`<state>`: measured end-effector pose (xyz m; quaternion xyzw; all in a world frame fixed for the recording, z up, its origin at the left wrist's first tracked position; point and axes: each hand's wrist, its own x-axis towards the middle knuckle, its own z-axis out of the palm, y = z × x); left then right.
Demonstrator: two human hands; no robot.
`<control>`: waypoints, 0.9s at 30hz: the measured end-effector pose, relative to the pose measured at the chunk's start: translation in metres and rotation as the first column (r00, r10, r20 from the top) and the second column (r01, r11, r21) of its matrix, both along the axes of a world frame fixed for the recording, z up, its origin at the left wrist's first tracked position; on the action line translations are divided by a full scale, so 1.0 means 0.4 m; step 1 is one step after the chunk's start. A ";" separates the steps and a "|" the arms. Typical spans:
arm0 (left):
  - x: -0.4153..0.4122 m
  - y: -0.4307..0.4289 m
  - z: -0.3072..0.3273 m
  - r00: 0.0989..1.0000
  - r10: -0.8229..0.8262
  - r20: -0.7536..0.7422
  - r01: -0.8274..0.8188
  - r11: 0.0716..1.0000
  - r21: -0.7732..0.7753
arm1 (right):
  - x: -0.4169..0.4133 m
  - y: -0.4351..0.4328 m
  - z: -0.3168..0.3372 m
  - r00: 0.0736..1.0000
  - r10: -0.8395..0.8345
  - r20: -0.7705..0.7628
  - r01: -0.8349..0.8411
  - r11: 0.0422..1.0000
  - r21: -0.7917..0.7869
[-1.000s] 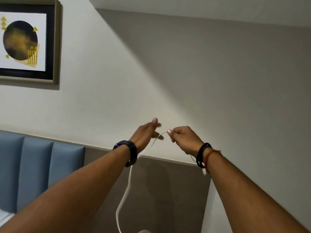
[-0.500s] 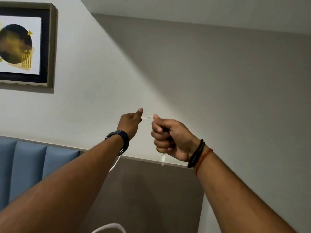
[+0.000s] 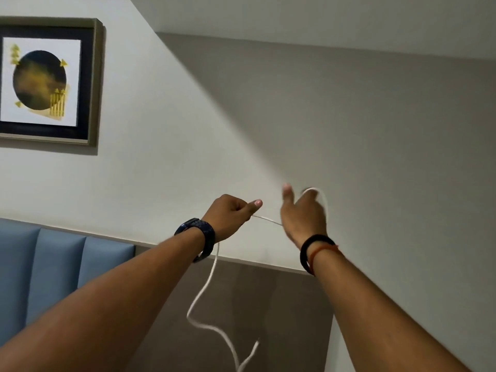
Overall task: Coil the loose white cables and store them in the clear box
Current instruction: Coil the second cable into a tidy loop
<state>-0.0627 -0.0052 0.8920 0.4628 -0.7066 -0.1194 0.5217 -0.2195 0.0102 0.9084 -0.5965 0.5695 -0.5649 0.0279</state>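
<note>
Both arms are raised in front of a wall. My left hand [image 3: 230,216] pinches a thin white cable [image 3: 208,287] between thumb and curled fingers. From that pinch the cable runs right to my right hand [image 3: 303,213], loops over the back of its fingers, and is blurred there. My right hand's fingers look extended with the cable wound around them. The rest of the cable hangs down below my left wrist in loose bends toward the bottom edge. The clear box is not in view.
A framed picture [image 3: 48,81] hangs on the white wall at upper left. A blue padded headboard [image 3: 53,267] and a brown panel [image 3: 255,304] run along the lower wall. A darker grey wall fills the right side.
My right hand has opened from a fist and swung to the right, carrying a loop of cable over its fingers. The hanging cable now trails lower with its end visible.
</note>
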 end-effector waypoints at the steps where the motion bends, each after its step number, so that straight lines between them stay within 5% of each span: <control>1: 0.003 -0.001 0.007 1.000 0.020 0.006 -0.020 0.999 -0.026 | 0.008 0.007 -0.020 0.964 -0.033 -0.264 0.050 0.997 0.060; 3: 0.012 -0.003 0.021 0.997 0.069 -0.020 -0.070 0.995 -0.074 | 0.028 0.032 -0.031 0.863 0.093 -0.497 0.006 0.981 0.193; 5: 0.028 -0.006 0.030 0.990 0.113 -0.087 -0.121 0.987 -0.102 | 0.047 0.059 -0.026 0.848 0.418 -0.326 -0.275 0.873 0.402; 7: 0.043 -0.009 0.033 0.976 0.106 -0.190 -0.129 0.985 -0.114 | 0.066 0.089 -0.014 0.734 0.679 -0.022 -0.612 0.675 0.412; 11: 0.034 -0.008 0.025 0.919 -0.037 -0.392 -0.012 0.993 -0.121 | 0.116 0.142 0.013 0.384 0.870 0.310 -0.923 0.375 0.089; 15: 0.021 -0.012 -0.001 0.925 -0.045 -0.376 0.028 0.998 -0.051 | 0.123 0.157 0.071 0.211 0.881 0.424 -0.824 0.394 -0.408; 18: 0.032 -0.018 -0.023 0.960 0.008 -0.281 0.001 1.000 0.030 | 0.094 0.127 0.123 0.333 0.758 0.561 -0.489 0.647 -0.585; 20: 0.033 -0.016 -0.032 0.981 0.016 -0.192 -0.005 0.998 0.056 | 0.067 0.096 0.130 0.550 0.552 0.627 -0.140 0.801 -0.582; 22: 0.031 -0.010 -0.030 0.990 0.022 -0.139 -0.014 0.998 0.059 | 0.035 0.063 0.110 0.770 0.288 0.569 0.096 0.829 -0.550; 24: 0.037 -0.005 -0.016 0.990 0.052 -0.134 -0.048 0.998 0.031 | 0.010 0.022 0.065 0.971 0.022 0.240 0.098 0.874 -0.477; 25: 0.042 -0.004 -0.007 0.989 0.069 -0.134 -0.068 0.998 0.011 | 0.005 0.010 0.035 0.994 -0.108 0.001 0.100 0.909 -0.404; 27: 0.052 -0.003 0.012 0.988 0.099 -0.119 -0.103 0.994 -0.030 | 0.014 0.012 -0.020 0.864 -0.246 -0.439 0.139 0.955 -0.261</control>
